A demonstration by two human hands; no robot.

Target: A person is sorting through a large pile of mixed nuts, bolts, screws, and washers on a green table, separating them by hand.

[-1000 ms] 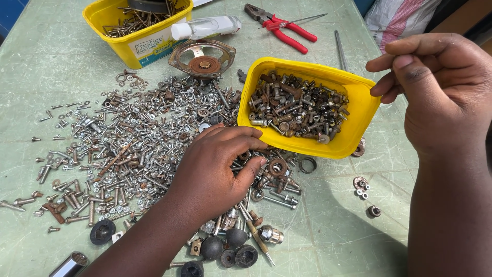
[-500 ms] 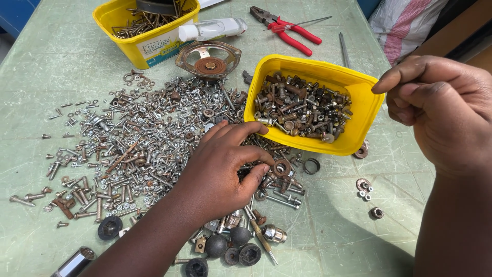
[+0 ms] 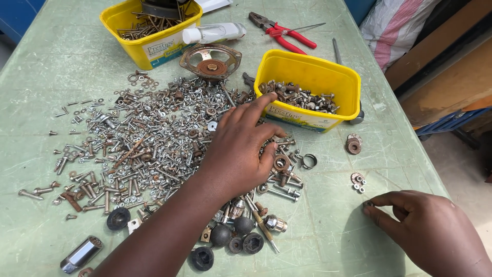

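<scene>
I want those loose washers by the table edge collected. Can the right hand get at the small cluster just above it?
Probably yes. The right hand rests on the table with fingertips just below the small washers, and only bare tabletop lies between them.

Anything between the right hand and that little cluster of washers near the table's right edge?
Nothing visible. The right hand rests its fingertips on bare green table, and the small washers lie just beyond them with only open tabletop between. The yellow tub sits farther back, clear.

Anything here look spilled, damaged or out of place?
Yes. Screws, nuts and washers lie strewn loose over the green table beside the two yellow tubs, under the left hand. Many look rusty, as does the round metal part.
</scene>
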